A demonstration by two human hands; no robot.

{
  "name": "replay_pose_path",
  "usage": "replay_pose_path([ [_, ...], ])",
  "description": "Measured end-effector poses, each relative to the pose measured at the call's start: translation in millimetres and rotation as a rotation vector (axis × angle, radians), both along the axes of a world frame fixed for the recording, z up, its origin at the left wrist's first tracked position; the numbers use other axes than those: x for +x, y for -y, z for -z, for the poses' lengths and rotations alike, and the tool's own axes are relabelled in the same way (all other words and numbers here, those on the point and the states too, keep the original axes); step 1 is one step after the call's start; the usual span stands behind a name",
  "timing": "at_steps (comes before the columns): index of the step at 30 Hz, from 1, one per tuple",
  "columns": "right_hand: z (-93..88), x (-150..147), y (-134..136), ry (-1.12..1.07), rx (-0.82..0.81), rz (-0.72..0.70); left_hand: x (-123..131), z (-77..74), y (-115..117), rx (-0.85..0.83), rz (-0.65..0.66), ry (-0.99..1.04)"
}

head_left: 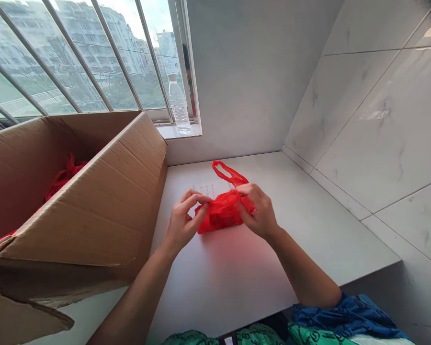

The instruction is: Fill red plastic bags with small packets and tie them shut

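Observation:
A thin red plastic bag lies bunched on the white tabletop, with something darker faintly visible inside it. One handle loop of the bag stands up toward the wall. My left hand pinches the bag's left end between thumb and fingers. On the other side, my right hand has its fingers closed on the bag's right part, near the base of the loop. Behind the bag, a paper with printed marks is partly covered by it.
An open cardboard box stands close on the left, with red bags inside and a flap hanging toward me. A clear bottle is on the windowsill by the barred window. Grey wall behind; tiled wall along the right.

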State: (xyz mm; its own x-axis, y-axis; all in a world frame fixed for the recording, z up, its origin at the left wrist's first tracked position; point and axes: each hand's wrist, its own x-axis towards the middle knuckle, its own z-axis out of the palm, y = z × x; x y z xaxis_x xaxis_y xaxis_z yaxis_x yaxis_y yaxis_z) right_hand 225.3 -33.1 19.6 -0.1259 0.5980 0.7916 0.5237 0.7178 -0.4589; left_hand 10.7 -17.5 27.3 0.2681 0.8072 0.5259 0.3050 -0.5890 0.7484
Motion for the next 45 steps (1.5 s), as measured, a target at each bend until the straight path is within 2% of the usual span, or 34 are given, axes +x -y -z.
replay_pose_path([
  [1, 1.1, -3, 0, 0.098, -0.049, -0.045, -1, -0.7, 2, 0.008, 0.019, 0.000],
  [3, 5.4, -6, -4, 0.324, -0.201, -0.035, -4, 1.1, 4, -0.005, 0.061, 0.054],
  [6, 9.9, -4, -7, 0.617, -0.481, 0.145, -9, 8.2, 7, -0.076, 0.127, 0.108],
  [9, 6.0, 1, -4, 0.732, -0.679, 0.283, -12, 11.8, 9, -0.112, 0.213, 0.088],
  [11, 0.2, 4, 1, 0.742, -0.769, 0.242, -9, 8.9, 12, -0.065, 0.282, 0.039],
  [13, -5.4, 4, 6, 0.743, -0.847, 0.137, -1, 3.2, 16, 0.032, 0.339, -0.088],
  [15, -9.7, 4, 9, 0.758, -0.901, 0.076, 11, -0.7, 19, 0.122, 0.356, -0.310],
  [17, -12.5, 3, 10, 0.779, -0.971, 0.084, 23, 1.6, 19, 0.160, 0.302, -0.585],
  [19, -13.7, 3, 10, 0.781, -1.022, 0.120, 30, 10.9, 14, 0.167, 0.215, -0.860],
  [22, -9.6, 6, 8, 0.800, -1.016, 0.212, 29, 29.9, 4, 0.115, -0.004, -1.176],
  [24, -0.8, 10, 7, 0.826, -0.989, 0.287, 23, 39.9, 1, 0.055, -0.169, -1.268],
  [26, 12.1, 14, 6, 0.844, -0.971, 0.338, 14, 46.3, 1, 0.026, -0.235, -1.288],
  [29, 30.6, 22, 6, 0.843, -0.962, 0.327, 1, 50.1, 4, 0.031, -0.157, -1.253],
  [31, 35.6, 26, 9, 0.824, -0.954, 0.269, -5, 47.7, 5, 0.038, -0.088, -1.194],
  [34, 29.6, 28, 13, 0.791, -0.874, 0.208, -2, 37.4, 5, 0.101, -0.073, -1.038],
  [37, 19.1, 22, 11, 0.753, -0.749, 0.223, 14, 30.1, 2, 0.155, -0.105, -0.820],
  [39, 17.6, 15, 6, 0.743, -0.715, 0.222, 28, 33.4, -1, 0.106, -0.075, -0.762],
  [41, 22.1, 9, -2, 0.772, -0.739, 0.205, 37, 42.0, -5, 0.022, -0.043, -0.818],
  [45, 37.8, 7, -11, 0.780, -0.768, 0.156, 34, 58.3, -10, -0.038, -0.019, -0.962],
])
